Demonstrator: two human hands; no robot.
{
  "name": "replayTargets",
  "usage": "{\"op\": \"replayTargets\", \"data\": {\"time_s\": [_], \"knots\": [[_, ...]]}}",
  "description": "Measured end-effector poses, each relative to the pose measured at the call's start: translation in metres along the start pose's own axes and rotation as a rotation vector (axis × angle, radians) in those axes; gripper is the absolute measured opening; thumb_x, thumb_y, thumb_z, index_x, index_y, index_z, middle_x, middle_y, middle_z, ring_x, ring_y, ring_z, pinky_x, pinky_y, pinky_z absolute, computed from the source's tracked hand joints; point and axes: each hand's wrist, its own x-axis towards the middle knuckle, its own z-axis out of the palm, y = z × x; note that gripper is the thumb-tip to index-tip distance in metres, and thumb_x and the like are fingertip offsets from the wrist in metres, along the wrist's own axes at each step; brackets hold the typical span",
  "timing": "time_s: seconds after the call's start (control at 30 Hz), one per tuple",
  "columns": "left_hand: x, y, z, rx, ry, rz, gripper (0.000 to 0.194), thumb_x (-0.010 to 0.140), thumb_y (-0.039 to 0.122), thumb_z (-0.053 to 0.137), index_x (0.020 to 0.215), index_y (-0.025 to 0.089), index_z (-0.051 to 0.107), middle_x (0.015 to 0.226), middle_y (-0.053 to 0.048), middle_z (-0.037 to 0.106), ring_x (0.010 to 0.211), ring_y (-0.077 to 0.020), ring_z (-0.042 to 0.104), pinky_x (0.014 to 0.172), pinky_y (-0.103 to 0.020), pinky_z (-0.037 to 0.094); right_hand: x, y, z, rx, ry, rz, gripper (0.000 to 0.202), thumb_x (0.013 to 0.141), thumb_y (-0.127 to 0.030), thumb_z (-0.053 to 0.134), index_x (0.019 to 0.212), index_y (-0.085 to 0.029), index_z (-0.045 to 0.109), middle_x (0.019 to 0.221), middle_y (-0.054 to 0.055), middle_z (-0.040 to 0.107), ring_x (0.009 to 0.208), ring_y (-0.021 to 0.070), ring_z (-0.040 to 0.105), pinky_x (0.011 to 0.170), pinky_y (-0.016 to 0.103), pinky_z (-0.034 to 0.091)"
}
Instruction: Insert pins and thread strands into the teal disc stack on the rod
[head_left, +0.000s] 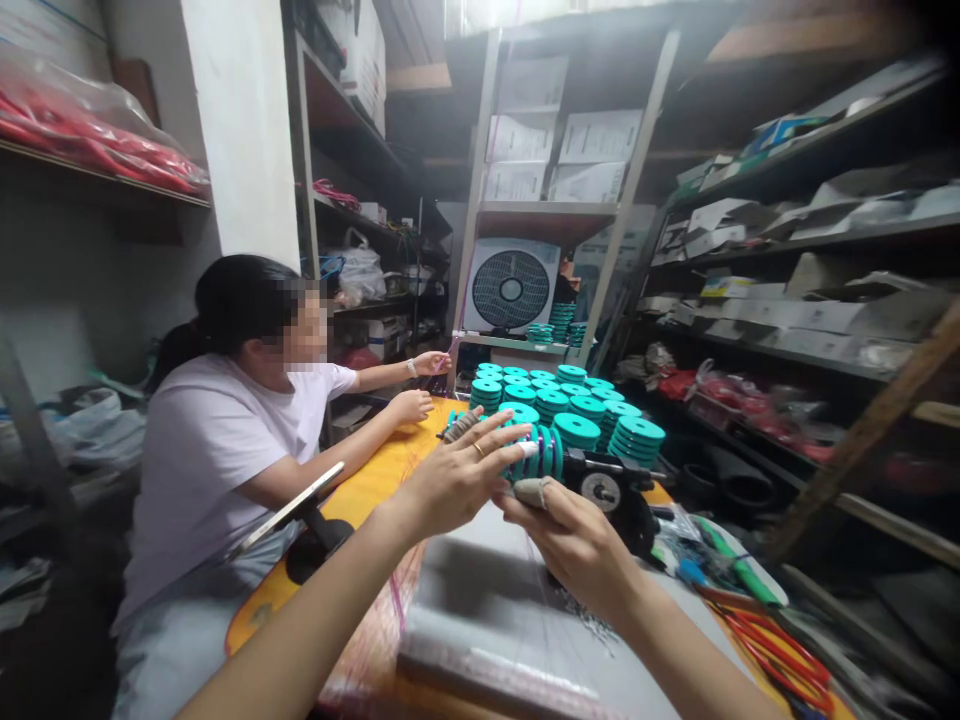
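Spools need light, even pressure; left hand spread wide over them, right hand just below, grip can't tell.

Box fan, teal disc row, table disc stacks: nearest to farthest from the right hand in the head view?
1. Teal disc row: at the right hand's fingers.
2. Table disc stacks: beyond the row.
3. Box fan: shelf behind the stacks.
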Motion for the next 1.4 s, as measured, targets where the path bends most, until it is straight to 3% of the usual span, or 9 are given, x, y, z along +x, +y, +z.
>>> {"op": "replayTargets", "data": {"time_s": [0.13, 0.33, 0.5, 0.67, 0.87, 1.03, 1.13, 1.23, 1.4], "knots": [[0.018, -0.003, 0.015, -0.081, -0.01, 0.117, 0.036, 0.093, 0.014, 0.04, 0.128, 0.017, 0.051, 0.138, -0.006, 0.055, 0.139, -0.0174, 0.034, 0.119, -0.041, 0.022, 0.002, -0.005, -0.004, 0.03, 0.059, 0.113, 0.026, 0.091, -0.011, 0.044, 0.097, -0.018, 0.068, 0.07, 0.005, 0.055, 0.063, 0.0145, 0.054, 0.055, 0.027, 0.049], [0.022, -0.005, 0.03, -0.271, 0.092, 0.071, 0.028, 0.093, 0.01, 0.038, 0.108, 0.015, 0.06, 0.115, -0.009, 0.069, 0.124, -0.0165, 0.054, 0.11, -0.036, 0.038, -0.006, -0.002, -0.014, 0.357, 0.067, 0.296, 0.039, 0.09, -0.007, 0.046, 0.121, -0.028, 0.059, 0.104, 0.006, 0.063, 0.092, 0.0164, 0.061, 0.074, 0.029, 0.054], [0.026, -0.001, 0.031, -0.389, 0.157, -0.018, 0.031, 0.093, 0.007, 0.032, 0.102, 0.015, 0.06, 0.114, -0.009, 0.07, 0.119, -0.016, 0.058, 0.107, -0.035, 0.041, -0.025, 0.02, -0.011, 0.053, 0.055, 0.541, 0.074, 0.085, -0.029, 0.061, 0.148, -0.024, 0.023, 0.131, 0.014, 0.053, 0.12, 0.0302, 0.048, 0.097, 0.054, 0.045], [0.037, 0.008, 0.029, -0.296, 0.21, -0.116, 0.028, 0.093, 0.013, 0.037, 0.11, 0.016, 0.06, 0.118, -0.009, 0.068, 0.115, -0.019, 0.061, 0.105, -0.036, 0.043, -0.033, 0.045, 0.009, -0.057, -0.09, 0.528, 0.082, 0.086, -0.028, 0.059, 0.151, -0.018, 0.009, 0.143, 0.02, 0.04, 0.134, 0.0324, 0.036, 0.104, 0.054, 0.04], [0.061, 0.004, 0.022, -0.231, 0.154, -0.267, 0.029, 0.096, 0.023, 0.036, 0.109, 0.021, 0.062, 0.106, -0.006, 0.073, 0.096, -0.0189, 0.069, 0.083, -0.031, 0.052, -0.013, 0.065, -0.008, -0.07, -0.328, 0.619, 0.079, 0.082, -0.05, 0.061, 0.143, -0.01, 0.033, 0.131, 0.021, 0.052, 0.127, 0.033, 0.041, 0.105, 0.048, 0.036], [0.084, -0.012, 0.027, -0.373, 0.109, -0.317, 0.03, 0.096, 0.029, 0.036, 0.107, 0.021, 0.063, 0.105, -0.006, 0.072, 0.097, -0.0197, 0.068, 0.086, -0.031, 0.05, 0.005, 0.094, -0.012, 0.044, -0.567, 0.709, 0.061, 0.092, -0.059, 0.034, 0.135, -0.018, 0.047, 0.114, 0.015, 0.063, 0.11, 0.0286, 0.056, 0.089, 0.04, 0.044], [0.091, -0.024, 0.035, -0.505, 0.096, -0.329, 0.029, 0.095, 0.031, 0.039, 0.102, 0.019, 0.064, 0.104, -0.007, 0.072, 0.099, -0.0201, 0.067, 0.089, -0.032, 0.049, 0.015, 0.11, -0.005, 0.053, -0.597, 0.703, 0.051, 0.097, -0.052, 0.025, 0.114, -0.024, 0.064, 0.092, 0.007, 0.07, 0.091, 0.0234, 0.064, 0.079, 0.034, 0.045], [0.095, -0.035, 0.039, -0.749, 0.103, -0.346, 0.032, 0.094, 0.037, 0.041, 0.096, 0.015, 0.065, 0.104, -0.01, 0.072, 0.102, -0.0211, 0.065, 0.092, -0.033, 0.048, 0.023, 0.109, -0.009, 0.013, -0.575, 0.7, 0.05, 0.096, -0.052, 0.03, 0.098, -0.022, 0.07, 0.085, 0.008, 0.071, 0.09, 0.0256, 0.063, 0.081, 0.036, 0.043], [0.099, -0.042, 0.035, -1.048, 0.048, -0.412, 0.039, 0.091, 0.047, 0.047, 0.095, 0.012, 0.064, 0.103, -0.013, 0.071, 0.099, -0.0223, 0.066, 0.093, -0.036, 0.048, 0.01, 0.073, -0.021, -0.064, -0.415, 0.684, 0.062, 0.081, -0.062, 0.054, 0.125, -0.018, 0.055, 0.117, 0.014, 0.064, 0.109, 0.0323, 0.056, 0.091, 0.045, 0.041]]}}
